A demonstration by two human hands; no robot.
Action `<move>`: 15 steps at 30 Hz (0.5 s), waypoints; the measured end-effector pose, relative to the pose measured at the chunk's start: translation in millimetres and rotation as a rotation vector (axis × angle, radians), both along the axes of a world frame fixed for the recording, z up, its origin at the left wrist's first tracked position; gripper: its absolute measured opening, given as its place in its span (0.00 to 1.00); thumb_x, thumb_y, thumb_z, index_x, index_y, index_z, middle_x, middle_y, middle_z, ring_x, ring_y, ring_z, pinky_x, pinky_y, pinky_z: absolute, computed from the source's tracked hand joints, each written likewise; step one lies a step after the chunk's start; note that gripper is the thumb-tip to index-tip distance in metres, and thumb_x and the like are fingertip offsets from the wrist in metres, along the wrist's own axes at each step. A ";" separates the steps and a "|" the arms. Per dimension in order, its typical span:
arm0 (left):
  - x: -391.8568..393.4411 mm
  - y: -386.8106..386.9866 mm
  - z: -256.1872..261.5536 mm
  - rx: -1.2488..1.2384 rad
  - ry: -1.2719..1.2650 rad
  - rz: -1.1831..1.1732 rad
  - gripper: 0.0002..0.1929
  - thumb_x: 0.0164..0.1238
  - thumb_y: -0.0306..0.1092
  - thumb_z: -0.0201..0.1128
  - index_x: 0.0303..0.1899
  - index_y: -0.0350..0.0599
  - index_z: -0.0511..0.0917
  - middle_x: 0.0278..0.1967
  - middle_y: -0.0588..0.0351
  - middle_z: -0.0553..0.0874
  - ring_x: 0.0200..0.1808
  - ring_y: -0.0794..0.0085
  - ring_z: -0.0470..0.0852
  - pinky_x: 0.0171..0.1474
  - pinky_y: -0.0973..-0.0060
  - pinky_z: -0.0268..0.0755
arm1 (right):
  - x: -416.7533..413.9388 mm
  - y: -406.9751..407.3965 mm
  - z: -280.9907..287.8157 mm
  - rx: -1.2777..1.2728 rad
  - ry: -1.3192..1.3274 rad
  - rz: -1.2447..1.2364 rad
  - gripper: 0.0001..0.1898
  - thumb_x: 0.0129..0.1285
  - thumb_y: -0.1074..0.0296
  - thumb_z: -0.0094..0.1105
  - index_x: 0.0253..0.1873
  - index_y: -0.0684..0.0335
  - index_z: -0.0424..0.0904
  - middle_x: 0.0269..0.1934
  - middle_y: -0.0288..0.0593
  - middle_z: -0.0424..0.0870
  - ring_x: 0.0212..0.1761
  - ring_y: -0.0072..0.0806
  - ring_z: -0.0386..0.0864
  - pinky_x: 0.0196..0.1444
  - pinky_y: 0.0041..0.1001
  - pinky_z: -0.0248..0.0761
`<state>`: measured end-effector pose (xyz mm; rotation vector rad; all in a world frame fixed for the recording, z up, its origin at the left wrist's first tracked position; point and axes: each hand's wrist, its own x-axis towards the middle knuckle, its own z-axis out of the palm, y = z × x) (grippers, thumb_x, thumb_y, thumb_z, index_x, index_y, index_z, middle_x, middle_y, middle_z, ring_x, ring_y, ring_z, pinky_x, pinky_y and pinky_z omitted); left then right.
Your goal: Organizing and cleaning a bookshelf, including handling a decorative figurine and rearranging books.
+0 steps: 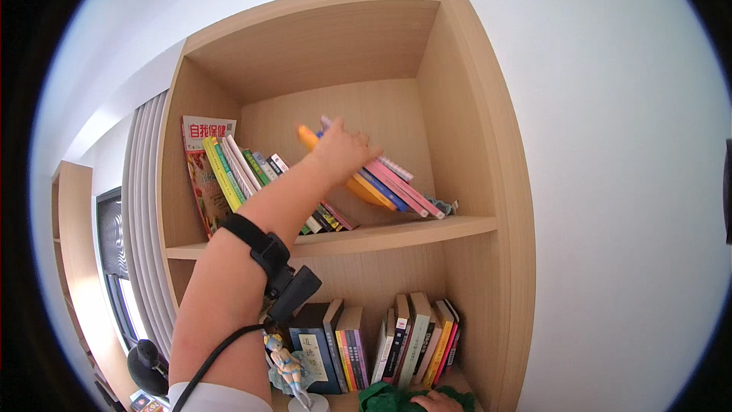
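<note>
My left hand (345,151) reaches up to the upper shelf and grips a small bundle of thin books. Pink books (400,186), a blue book (380,186) and an orange book (366,191) lean to the left in that grasp, their lower ends near the shelf board. My fingers cover part of their upper edges. At the bottom of the view, my right hand (439,401) rests on a bunched green cloth (389,397) at the lower shelf; its fingers are partly out of frame.
The wooden bookcase (512,240) stands against a white wall. Leaning books (223,174) and a magazine (209,189) fill the upper left. Below are upright books (420,343) and a figurine (289,369). A bluish-green crumpled item (437,204) lies behind the pink books.
</note>
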<state>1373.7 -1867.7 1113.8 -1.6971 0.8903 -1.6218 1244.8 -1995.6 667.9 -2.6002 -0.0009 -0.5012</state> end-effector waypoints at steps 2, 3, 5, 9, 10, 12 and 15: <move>-2.3 5.2 15.8 -0.008 -0.061 0.022 0.14 0.56 0.33 0.58 0.44 0.60 0.72 0.37 0.60 0.79 0.49 0.69 0.78 0.51 0.58 0.63 | -1.4 1.5 1.7 -0.006 0.022 -0.021 0.25 0.60 0.54 0.57 0.58 0.62 0.69 0.56 0.50 0.68 0.58 0.43 0.66 0.59 0.38 0.61; -2.6 13.4 23.8 0.036 -0.177 0.004 0.11 0.57 0.34 0.57 0.43 0.62 0.73 0.37 0.64 0.79 0.49 0.71 0.77 0.52 0.58 0.62 | -1.3 1.2 0.8 -0.011 0.023 -0.018 0.25 0.60 0.54 0.57 0.58 0.62 0.69 0.56 0.50 0.68 0.58 0.43 0.66 0.59 0.38 0.61; -4.0 23.4 35.4 0.078 -0.291 -0.009 0.09 0.58 0.36 0.56 0.41 0.64 0.74 0.38 0.67 0.79 0.50 0.73 0.76 0.53 0.59 0.60 | 0.4 -0.1 -2.1 -0.022 0.007 0.002 0.25 0.60 0.54 0.57 0.58 0.62 0.68 0.57 0.49 0.68 0.59 0.43 0.65 0.60 0.38 0.60; -3.0 20.3 44.9 0.204 -0.496 -0.065 0.09 0.57 0.36 0.56 0.40 0.64 0.73 0.40 0.67 0.76 0.54 0.75 0.72 0.58 0.57 0.57 | -2.2 0.4 2.7 -0.035 0.025 -0.010 0.25 0.61 0.54 0.56 0.59 0.62 0.68 0.59 0.49 0.66 0.61 0.43 0.64 0.61 0.38 0.59; -1.3 16.4 45.1 0.218 -0.523 -0.066 0.10 0.57 0.34 0.56 0.41 0.64 0.72 0.42 0.67 0.75 0.56 0.76 0.69 0.60 0.55 0.55 | -4.2 1.4 6.1 -0.020 0.053 -0.014 0.25 0.61 0.54 0.56 0.60 0.61 0.67 0.60 0.49 0.66 0.62 0.43 0.63 0.62 0.38 0.58; 1.4 10.6 40.2 0.305 -0.428 -0.126 0.12 0.56 0.34 0.57 0.43 0.64 0.71 0.43 0.66 0.75 0.58 0.75 0.69 0.61 0.54 0.54 | -4.7 1.6 7.1 -0.004 0.084 -0.021 0.26 0.62 0.54 0.55 0.60 0.61 0.67 0.61 0.49 0.65 0.63 0.43 0.62 0.63 0.38 0.57; 0.6 -3.2 27.8 0.398 -0.287 -0.178 0.16 0.55 0.33 0.59 0.45 0.63 0.70 0.47 0.64 0.75 0.61 0.72 0.67 0.63 0.52 0.52 | -5.6 2.5 5.8 0.010 0.104 -0.012 0.26 0.62 0.54 0.54 0.61 0.61 0.66 0.62 0.49 0.63 0.64 0.43 0.60 0.65 0.38 0.55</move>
